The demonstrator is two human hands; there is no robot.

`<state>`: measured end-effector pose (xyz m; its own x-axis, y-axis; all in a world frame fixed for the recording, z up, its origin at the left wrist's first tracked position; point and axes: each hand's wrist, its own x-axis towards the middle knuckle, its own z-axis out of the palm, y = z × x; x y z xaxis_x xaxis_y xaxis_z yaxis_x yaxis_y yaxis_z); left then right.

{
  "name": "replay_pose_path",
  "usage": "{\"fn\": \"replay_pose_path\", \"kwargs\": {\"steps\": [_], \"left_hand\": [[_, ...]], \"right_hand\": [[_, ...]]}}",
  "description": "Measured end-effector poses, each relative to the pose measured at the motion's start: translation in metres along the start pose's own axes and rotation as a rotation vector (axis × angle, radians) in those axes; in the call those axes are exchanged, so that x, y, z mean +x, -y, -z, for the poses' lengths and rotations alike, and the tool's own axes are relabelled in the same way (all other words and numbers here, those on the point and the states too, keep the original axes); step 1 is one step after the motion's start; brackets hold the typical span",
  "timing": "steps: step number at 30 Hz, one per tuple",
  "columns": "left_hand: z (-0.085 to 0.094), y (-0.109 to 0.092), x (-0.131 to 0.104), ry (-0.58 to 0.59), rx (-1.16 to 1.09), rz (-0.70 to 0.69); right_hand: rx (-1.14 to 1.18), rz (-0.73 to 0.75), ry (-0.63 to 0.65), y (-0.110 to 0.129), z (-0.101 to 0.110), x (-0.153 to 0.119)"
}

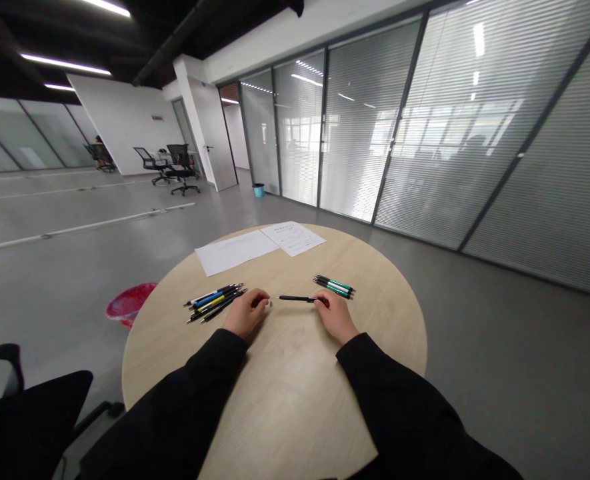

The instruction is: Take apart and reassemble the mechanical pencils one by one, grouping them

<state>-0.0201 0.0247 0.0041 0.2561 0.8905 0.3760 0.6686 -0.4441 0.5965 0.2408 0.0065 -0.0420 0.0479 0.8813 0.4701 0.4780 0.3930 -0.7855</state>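
My right hand (333,316) pinches a black pen (297,298) near its right end and holds it level above the table, its other end towards my left hand. A thin, pale piece shows at the pen's left end. My left hand (247,312) has thumb and fingers closed together just left of the pen; a tiny light-and-dark bit shows at the fingertips, too small to name. Beside the left hand lies a bunch of several pens (212,301) with black, blue and yellow parts. Several green-and-black pens (333,287) lie just beyond my right hand.
Two printed paper sheets (239,251) lie at the far side of the round wooden table (369,267). A red bin (129,303) stands on the floor at left, near a black chair (29,413). Farther off are a blue bin (259,191) and glass partitions with blinds.
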Motion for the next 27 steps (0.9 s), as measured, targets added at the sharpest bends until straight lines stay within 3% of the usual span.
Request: {"fn": "replay_pose_path", "kwargs": {"steps": [20, 27], "left_hand": [[0.000, -0.005, -0.001, -0.012, -0.011, -0.005], [0.000, -0.011, -0.002, 0.034, 0.005, -0.031]], "right_hand": [[0.011, -0.009, 0.013, 0.003, 0.001, -0.001], [-0.001, -0.008, 0.048, 0.004, 0.001, -0.001]]}}
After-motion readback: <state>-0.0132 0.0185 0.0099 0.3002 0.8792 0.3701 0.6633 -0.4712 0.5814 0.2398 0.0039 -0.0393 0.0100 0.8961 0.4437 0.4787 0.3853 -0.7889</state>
